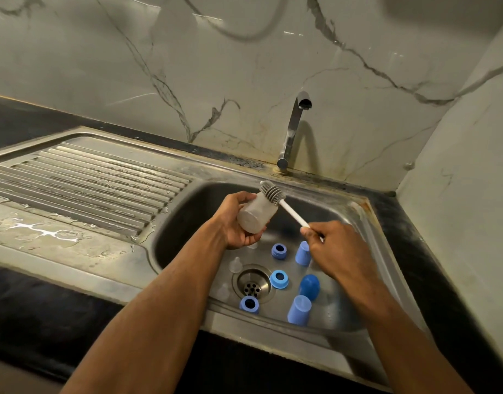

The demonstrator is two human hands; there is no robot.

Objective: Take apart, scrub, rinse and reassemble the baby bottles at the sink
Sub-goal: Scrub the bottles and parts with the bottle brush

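Scrubbing one bottle body over the sink, its other parts waiting below.

The left hand (235,223) grips the clear bottle (254,214) tilted above the sink (366,220), mouth turned away, while the right hand (334,248) pinches the white handle of the brush (273,192), whose grey head sits at the mouth. To do it well, I think the brush should go down to the bottom and turn, with the bottle held firm against slipping. The tap (294,129) shows no water. Blue rings (279,279) and blue caps (299,309) stand around the drain (253,284); the clear teats (235,265) are faint, and the bottle's inside cannot be judged.
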